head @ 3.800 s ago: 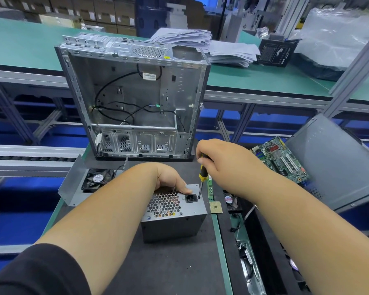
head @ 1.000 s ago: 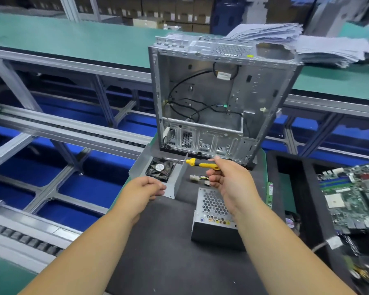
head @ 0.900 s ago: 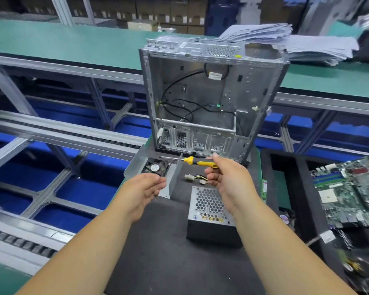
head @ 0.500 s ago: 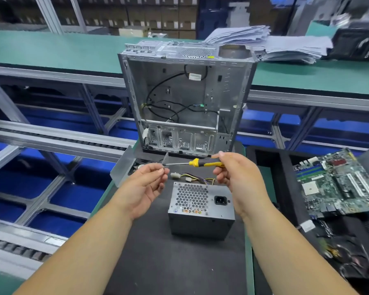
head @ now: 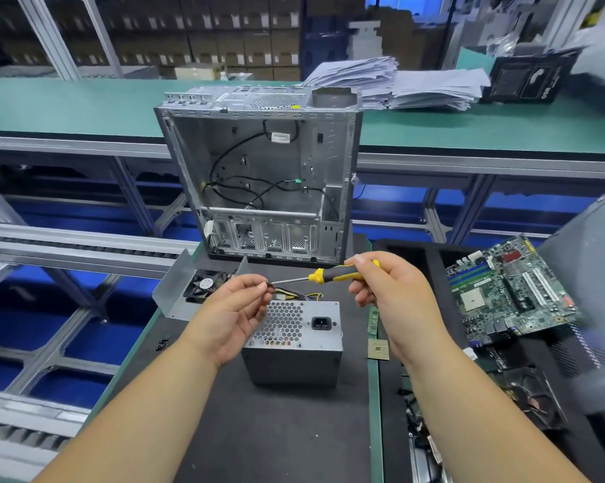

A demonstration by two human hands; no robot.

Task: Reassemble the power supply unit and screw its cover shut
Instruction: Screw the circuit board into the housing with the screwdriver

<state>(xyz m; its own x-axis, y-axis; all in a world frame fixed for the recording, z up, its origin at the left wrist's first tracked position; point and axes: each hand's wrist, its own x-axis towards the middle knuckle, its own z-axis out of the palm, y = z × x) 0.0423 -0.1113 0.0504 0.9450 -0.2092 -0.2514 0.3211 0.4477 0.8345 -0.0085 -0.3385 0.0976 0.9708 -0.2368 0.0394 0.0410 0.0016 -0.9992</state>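
Green-topped workbenches and aluminium framing fill the background, with stacked cartons on shelves behind and a pile of loose papers point(head: 391, 83) on the far bench. Nearer, a dark mat covers the work surface point(head: 276, 430), edged in green.

At the far end of the mat an open computer case point(head: 259, 169) stands upright, its bare metal interior showing black cables and empty slot covers at the bottom. To the right, a green motherboard point(head: 510, 291) lies tilted in a black tray. To the left of the case, a bent metal bracket with a small black fan point(head: 203, 285) rests at the mat's edge.

The power supply unit point(head: 294, 343) stands in the middle of the mat, between the two forearms, its perforated grille and power socket facing up, and its yellow and black wires trailing from its far side. A small square chip point(head: 378, 349) lies just beside it on the right.

The right hand point(head: 391, 294) holds a yellow-and-black screwdriver point(head: 325, 275) level above the unit, fingers wrapped around the handle. The left hand point(head: 234, 315) has its thumb and forefinger pinched together at the screwdriver's tip; whether they hold a screw is too small to tell. A few tiny dark screws point(head: 162, 344) lie at the mat's left edge.
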